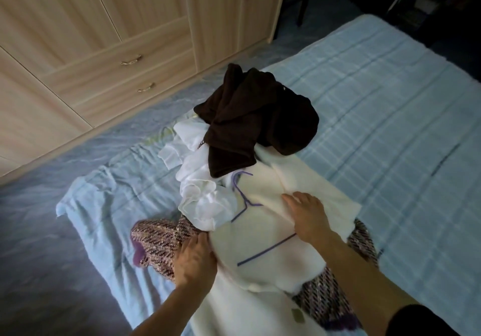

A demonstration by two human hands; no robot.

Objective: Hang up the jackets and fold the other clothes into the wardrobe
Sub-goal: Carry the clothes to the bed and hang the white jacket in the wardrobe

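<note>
A pile of clothes lies on the bed. On top near me is a cream garment with purple trim (263, 221). My right hand (308, 214) rests flat on its middle, fingers spread. My left hand (194, 260) grips its left edge, beside a purple tweed jacket (156, 239) that lies under the pile. A crumpled white blouse (197, 179) sits at the pile's left. A dark brown garment (257, 119) is heaped at the far end. The light wood wardrobe (109, 39) stands shut beyond the bed.
The bed has a light blue checked cover (390, 117), bare on the right. A strip of blue mottled floor (39, 205) runs between bed and wardrobe. Two drawers with metal handles (131, 60) sit low in the wardrobe. Dark furniture stands at the far right.
</note>
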